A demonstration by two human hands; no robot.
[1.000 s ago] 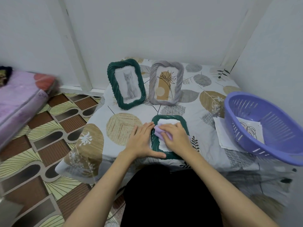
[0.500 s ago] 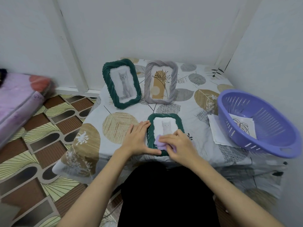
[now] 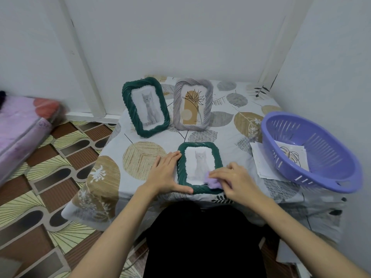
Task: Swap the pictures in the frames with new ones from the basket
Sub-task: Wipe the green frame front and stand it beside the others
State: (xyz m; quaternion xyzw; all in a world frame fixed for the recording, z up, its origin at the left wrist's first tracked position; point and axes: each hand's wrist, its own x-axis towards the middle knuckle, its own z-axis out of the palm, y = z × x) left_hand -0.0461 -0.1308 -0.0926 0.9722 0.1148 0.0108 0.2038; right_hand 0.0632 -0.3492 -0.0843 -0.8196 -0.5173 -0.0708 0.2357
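A small green frame with a grey cat picture lies flat near the table's front edge. My left hand rests flat against its left side, thumb along the bottom edge. My right hand presses a lilac cloth on the frame's lower right corner. Behind stand a taller green frame holding a cat picture and a grey frame holding a plant drawing. A purple basket at the right holds a leaf drawing.
Loose white sheets lie under the basket's left side. The table has a leaf-patterned cloth and stands in a corner, walls behind and to the right. A pink mattress lies on the patterned floor at the left.
My right hand with the cloth has slid from the top of the flat frame down to its lower right corner, uncovering the cat picture. The left hand stays at the frame's left side.
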